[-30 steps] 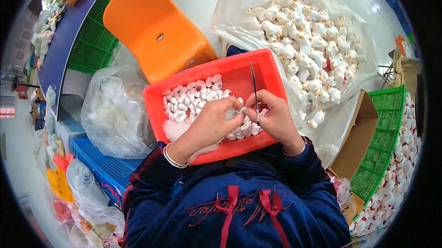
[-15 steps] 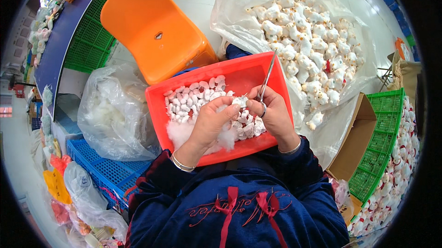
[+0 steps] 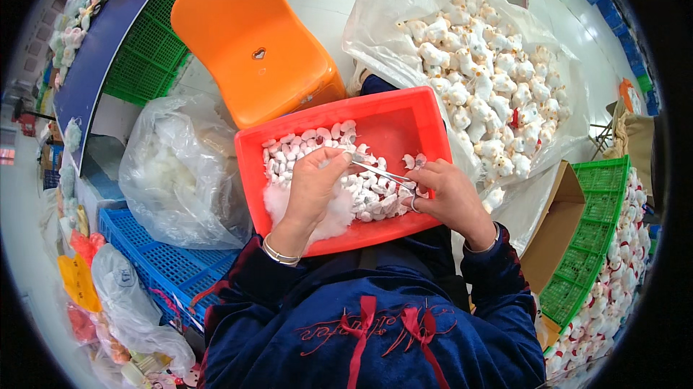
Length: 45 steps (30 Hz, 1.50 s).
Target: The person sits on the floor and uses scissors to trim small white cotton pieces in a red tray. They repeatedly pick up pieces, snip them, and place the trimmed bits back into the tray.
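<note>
While the left hand (image 3: 315,181) pinches what appears to be a small white piece (image 3: 356,158) above the red tray (image 3: 393,125), the right hand (image 3: 455,195) grips the scissor-handled metal tool (image 3: 384,171), its tip at the pinch. Tip engagement cannot be confirmed; the fingers obscure it. Current step, presumably: working the piece with the tool. The next move calls for a steady pinch and controlled tip alignment.

A red plastic tub (image 3: 390,123) holds many small white pieces (image 3: 285,165) beyond the left hand (image 3: 314,188) and across toward the right hand (image 3: 451,197); white fluff (image 3: 336,217) shows either side of the left.
</note>
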Tool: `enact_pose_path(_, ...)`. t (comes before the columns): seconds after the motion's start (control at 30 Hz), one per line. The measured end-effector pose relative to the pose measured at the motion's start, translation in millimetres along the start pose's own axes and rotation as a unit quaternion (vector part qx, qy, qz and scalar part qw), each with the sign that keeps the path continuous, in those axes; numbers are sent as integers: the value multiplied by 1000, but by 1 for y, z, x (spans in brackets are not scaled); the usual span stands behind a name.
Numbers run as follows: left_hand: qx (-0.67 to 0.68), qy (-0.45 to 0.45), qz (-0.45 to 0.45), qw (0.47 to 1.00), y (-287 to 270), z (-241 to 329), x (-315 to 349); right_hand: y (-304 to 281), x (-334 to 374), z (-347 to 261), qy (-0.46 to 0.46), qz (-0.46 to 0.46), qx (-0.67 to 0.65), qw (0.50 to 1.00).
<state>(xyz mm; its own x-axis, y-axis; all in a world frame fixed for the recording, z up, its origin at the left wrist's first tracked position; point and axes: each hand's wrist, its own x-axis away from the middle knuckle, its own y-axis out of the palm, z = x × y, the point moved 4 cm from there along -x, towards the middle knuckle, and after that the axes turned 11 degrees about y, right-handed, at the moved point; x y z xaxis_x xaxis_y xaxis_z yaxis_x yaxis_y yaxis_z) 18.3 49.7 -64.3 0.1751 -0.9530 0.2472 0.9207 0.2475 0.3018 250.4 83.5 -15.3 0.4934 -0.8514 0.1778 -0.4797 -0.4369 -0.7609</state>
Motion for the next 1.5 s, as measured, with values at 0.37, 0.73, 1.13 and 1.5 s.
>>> enact_pose_path(0.37,65,44,-3,997,-5,-5,2,2,3,-7,13,15,-22,1000)
enact_pose_path(0.73,16,39,-45,998,1,4,9,8,-5,-7,-19,35,-14,999)
enact_pose_path(1.13,-125,42,-81,988,-8,23,9,21,-9,16,-9,-126,-156,980)
enact_pose_path(1.5,-115,78,-94,986,-19,20,7,13,-8,10,-11,-148,-150,978)
